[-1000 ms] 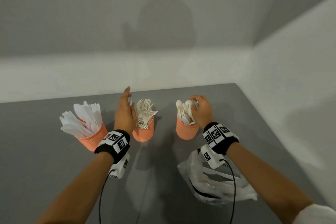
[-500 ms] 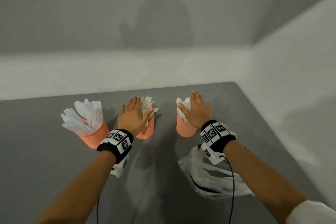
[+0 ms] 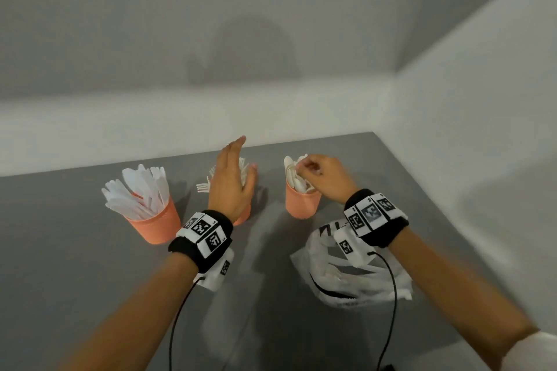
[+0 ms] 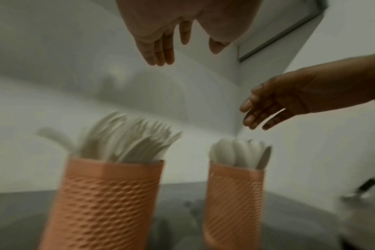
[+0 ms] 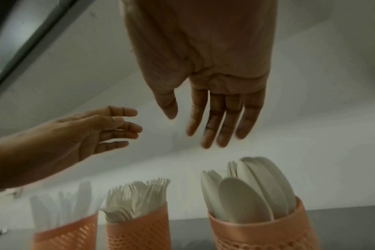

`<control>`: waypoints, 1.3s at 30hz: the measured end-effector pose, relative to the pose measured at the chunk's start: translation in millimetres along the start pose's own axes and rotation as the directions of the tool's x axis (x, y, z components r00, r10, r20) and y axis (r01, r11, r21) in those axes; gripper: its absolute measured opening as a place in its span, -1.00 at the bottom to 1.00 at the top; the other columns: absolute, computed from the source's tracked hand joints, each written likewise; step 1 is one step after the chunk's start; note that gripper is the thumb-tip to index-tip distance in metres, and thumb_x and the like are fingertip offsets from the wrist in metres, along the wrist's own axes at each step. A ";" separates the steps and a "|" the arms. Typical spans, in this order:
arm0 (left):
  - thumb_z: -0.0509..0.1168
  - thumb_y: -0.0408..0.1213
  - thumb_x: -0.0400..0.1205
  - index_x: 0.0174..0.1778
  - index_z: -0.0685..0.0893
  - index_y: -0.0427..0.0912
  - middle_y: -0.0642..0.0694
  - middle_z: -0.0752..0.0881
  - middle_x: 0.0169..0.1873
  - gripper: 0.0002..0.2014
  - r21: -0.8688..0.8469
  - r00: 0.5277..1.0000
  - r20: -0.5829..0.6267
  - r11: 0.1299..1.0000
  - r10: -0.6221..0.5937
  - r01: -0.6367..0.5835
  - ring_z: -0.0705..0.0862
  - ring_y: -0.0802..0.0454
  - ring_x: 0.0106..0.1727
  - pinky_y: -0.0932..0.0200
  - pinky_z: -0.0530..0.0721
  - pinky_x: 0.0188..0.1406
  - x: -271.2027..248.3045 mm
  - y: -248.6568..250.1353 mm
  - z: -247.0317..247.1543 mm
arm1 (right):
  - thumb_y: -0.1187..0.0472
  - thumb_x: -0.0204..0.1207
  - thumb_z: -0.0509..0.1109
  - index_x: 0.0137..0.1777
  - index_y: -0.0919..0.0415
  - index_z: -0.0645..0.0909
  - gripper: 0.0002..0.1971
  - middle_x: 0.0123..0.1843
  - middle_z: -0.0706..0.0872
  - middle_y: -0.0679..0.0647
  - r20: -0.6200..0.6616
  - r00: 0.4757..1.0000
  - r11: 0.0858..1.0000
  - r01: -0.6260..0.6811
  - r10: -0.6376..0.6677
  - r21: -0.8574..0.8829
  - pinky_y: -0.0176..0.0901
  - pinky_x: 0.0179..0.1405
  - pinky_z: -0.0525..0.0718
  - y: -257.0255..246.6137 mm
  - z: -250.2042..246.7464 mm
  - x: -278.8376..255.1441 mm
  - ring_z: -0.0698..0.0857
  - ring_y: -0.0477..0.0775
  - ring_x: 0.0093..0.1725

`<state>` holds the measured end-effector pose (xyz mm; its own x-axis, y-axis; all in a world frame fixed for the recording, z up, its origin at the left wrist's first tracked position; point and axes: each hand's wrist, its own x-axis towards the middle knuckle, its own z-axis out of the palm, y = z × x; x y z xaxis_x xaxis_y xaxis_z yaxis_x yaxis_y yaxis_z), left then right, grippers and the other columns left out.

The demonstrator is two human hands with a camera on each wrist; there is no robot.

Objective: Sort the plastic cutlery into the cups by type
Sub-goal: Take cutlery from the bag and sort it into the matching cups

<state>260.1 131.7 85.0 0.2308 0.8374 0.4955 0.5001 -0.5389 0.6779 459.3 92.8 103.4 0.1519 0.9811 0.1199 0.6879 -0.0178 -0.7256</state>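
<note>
hovering just above the middle cup [image 5: 137, 235], the left hand [image 3: 230, 181] is being held flat with fingers straight, holding nothing; the right hand [image 5: 206, 71] is being kept above the spoon cup [image 3: 302, 202], fingers loosely extended and empty in the wrist views. knives [image 3: 135, 193], forks [image 5: 137, 196] and spoons [image 5: 246, 191] are standing sorted by type, seemingly being tidied.

A bare recording setup: a grey table [image 3: 90, 295] in a corner of plain white walls [image 3: 271, 24].
</note>
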 end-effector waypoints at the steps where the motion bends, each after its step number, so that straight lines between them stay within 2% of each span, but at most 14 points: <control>1: 0.13 -0.20 0.63 0.45 0.37 -0.22 -0.15 0.53 0.32 -0.54 -0.064 1.000 0.000 0.998 0.015 -0.015 0.53 0.00 0.30 0.29 0.40 0.30 -4.1 11.1 2.0 | 0.09 0.53 0.39 -0.25 0.07 0.65 -0.85 -0.25 0.73 -0.03 0.014 1.000 0.999 0.006 -0.006 0.036 -0.12 -0.02 0.61 -2.4 -6.5 -8.6 0.67 -0.06 -0.22; 3: 0.17 -0.31 0.59 0.30 0.49 -0.22 -0.03 0.63 0.06 -0.66 -0.166 0.998 0.056 0.986 0.024 -0.014 0.62 0.07 0.01 0.42 0.49 0.03 -14.2 29.1 9.6 | 0.15 0.49 0.43 -0.40 0.12 0.60 -0.76 -0.42 0.67 0.03 0.116 0.993 1.000 -0.007 0.006 0.010 -0.12 -0.19 0.60 -3.1 -20.1 -26.7 0.59 -0.06 -0.40; 4: 0.17 -0.33 0.56 0.21 0.54 -0.21 -0.01 0.64 -0.03 -0.70 -0.209 0.993 0.112 0.978 0.025 -0.001 0.63 0.06 -0.08 0.37 0.53 -0.08 -19.8 35.4 15.4 | 0.17 0.49 0.43 -0.39 0.21 0.63 -0.77 -0.43 0.69 0.09 0.225 0.973 0.999 -0.038 0.042 -0.021 -0.16 -0.26 0.62 -2.3 -26.8 -36.9 0.61 -0.05 -0.44; 6: 0.17 -0.34 0.53 0.05 0.62 -0.20 -0.01 0.67 -0.12 -0.77 -0.259 0.972 0.233 0.965 0.014 0.048 0.66 -0.01 -0.15 0.28 0.58 -0.18 -32.4 44.4 30.1 | 0.22 0.50 0.38 -0.32 0.28 0.68 -0.80 -0.40 0.76 0.05 0.479 0.861 0.981 -0.099 0.168 -0.166 -0.29 -0.33 0.66 6.4 -33.6 -58.6 0.66 -0.10 -0.47; 8: 0.22 -0.39 0.57 -0.04 0.67 -0.24 -0.04 0.68 -0.12 -0.86 -0.253 0.936 0.351 0.961 -0.012 0.108 0.65 -0.04 -0.12 0.34 0.54 -0.17 -47.0 50.5 47.0 | 0.25 0.50 0.32 -0.24 0.27 0.71 -0.83 -0.19 0.82 0.11 0.592 0.754 0.924 -0.052 0.285 -0.378 -0.20 -0.17 0.67 23.0 -30.9 -76.1 0.69 -0.04 -0.33; 10: 0.28 -0.36 0.59 -0.03 0.71 -0.23 -0.10 0.61 0.00 -0.88 -0.137 0.868 0.496 0.985 -0.023 0.104 0.60 -0.02 0.02 0.35 0.46 -0.03 -63.3 51.8 66.3 | 0.16 0.48 0.32 -0.09 0.19 0.68 -0.85 0.06 0.78 0.15 0.570 0.732 0.817 0.031 0.373 -0.575 -0.10 0.07 0.61 43.4 -21.1 -88.5 0.66 0.06 -0.07; 12: 0.31 -0.24 0.59 0.05 0.72 -0.14 -0.12 0.49 0.12 -0.83 -0.017 0.773 0.628 0.991 -0.091 0.130 0.50 0.01 0.16 0.32 0.37 0.18 -78.6 48.4 83.9 | 0.08 0.50 0.35 0.29 0.19 0.56 -0.61 0.32 0.63 0.15 0.572 0.681 0.743 0.062 0.456 -0.666 -0.07 0.30 0.49 62.5 -10.3 -97.6 0.58 0.13 0.25; 14: 0.29 -0.16 0.59 0.14 0.69 -0.08 -0.15 0.45 0.21 -0.76 0.120 0.683 0.693 0.971 -0.231 0.206 0.47 -0.05 0.27 0.21 0.38 0.33 -88.5 44.3 94.5 | 0.12 0.47 0.41 0.52 0.18 0.33 -0.37 0.49 0.48 0.13 0.577 0.639 0.755 -0.011 0.510 -0.655 -0.06 0.46 0.38 77.5 -3.6 -105.7 0.44 0.14 0.46; 17: 0.28 -0.17 0.59 0.31 0.56 -0.10 -0.20 0.48 0.33 -0.64 0.251 0.580 0.743 0.942 -0.335 0.223 0.48 -0.14 0.38 0.13 0.39 0.37 -96.8 43.1 99.9 | 0.15 0.45 0.43 0.59 0.17 0.21 -0.27 0.56 0.40 0.10 0.572 0.654 0.775 -0.036 0.496 -0.631 -0.07 0.54 0.31 89.3 3.1 -116.1 0.37 0.12 0.54; 20: 0.27 -0.35 0.57 0.41 0.45 -0.18 -0.18 0.46 0.42 -0.55 0.263 0.524 0.778 0.937 -0.346 0.229 0.48 -0.14 0.40 0.10 0.47 0.33 -97.4 50.4 96.9 | 0.21 0.44 0.46 0.55 0.20 0.26 -0.30 0.50 0.45 0.18 0.551 0.684 0.734 0.035 0.477 -0.679 -0.02 0.49 0.39 91.1 12.6 -120.1 0.43 0.18 0.48; 25: 0.21 -0.48 0.55 0.46 0.39 -0.22 -0.21 0.44 0.45 -0.49 0.229 0.541 0.775 0.943 -0.327 0.241 0.45 -0.13 0.44 0.13 0.47 0.34 -87.7 62.7 90.9 | 0.17 0.48 0.40 0.54 0.17 0.25 -0.35 0.49 0.40 0.20 0.476 0.751 0.652 0.079 0.458 -0.754 0.04 0.44 0.46 97.7 25.4 -120.4 0.47 0.24 0.44; 29: 0.22 -0.47 0.55 0.44 0.41 -0.22 -0.20 0.47 0.43 -0.51 0.239 0.579 0.755 0.952 -0.307 0.194 0.46 -0.13 0.43 0.15 0.43 0.35 -81.0 69.1 85.6 | 0.25 0.51 0.38 0.49 0.26 0.35 -0.45 0.43 0.49 0.28 0.458 0.788 0.757 -0.016 0.412 -0.654 0.04 0.36 0.52 101.9 25.6 -118.7 0.52 0.28 0.39; 35: 0.20 -0.49 0.54 0.42 0.44 -0.17 -0.17 0.50 0.38 -0.51 0.237 0.596 0.729 0.941 -0.338 0.243 0.52 -0.11 0.36 0.21 0.53 0.15 -76.4 68.8 80.1 | 0.19 0.45 0.42 0.38 0.26 0.49 -0.52 0.32 0.60 0.26 0.416 0.810 0.773 -0.071 0.414 -0.630 0.04 0.28 0.59 103.1 26.4 -114.7 0.60 0.27 0.30; 39: 0.24 -0.45 0.53 0.46 0.39 -0.19 -0.22 0.48 0.40 -0.47 0.236 0.606 0.716 0.937 -0.346 0.256 0.50 -0.13 0.38 0.13 0.50 0.30 -77.8 71.6 78.8 | 0.19 0.46 0.40 0.33 0.29 0.52 -0.56 0.29 0.63 0.28 0.425 0.799 0.775 -0.079 0.425 -0.627 0.04 0.25 0.61 104.0 30.1 -116.3 0.62 0.28 0.26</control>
<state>343.7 35.2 52.3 0.5649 0.7593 -0.3231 0.7249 -0.2695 0.6340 491.8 -17.3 -6.4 0.1119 0.8585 -0.5005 0.9662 -0.2117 -0.1470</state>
